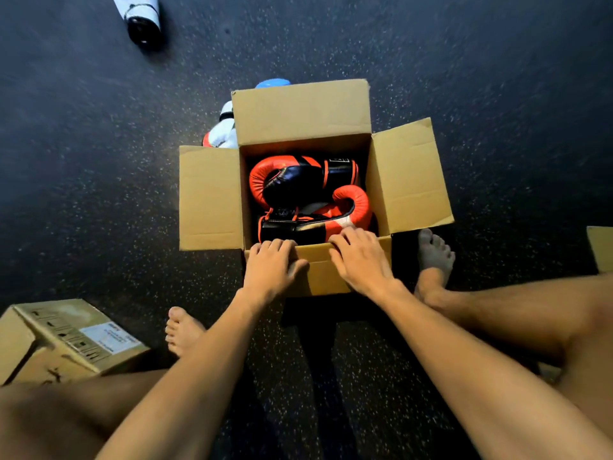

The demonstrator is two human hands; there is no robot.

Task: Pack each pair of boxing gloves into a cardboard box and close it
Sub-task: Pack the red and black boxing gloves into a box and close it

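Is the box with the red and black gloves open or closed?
Open. The cardboard box has three flaps spread outward, gloves show inside, and left hand and right hand grip the near flap.

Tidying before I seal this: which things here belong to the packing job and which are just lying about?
In the job: open cardboard box, red and black gloves, near flap gripped by left hand and right hand.
Lying about: labelled box, white glove behind it, white and black item.
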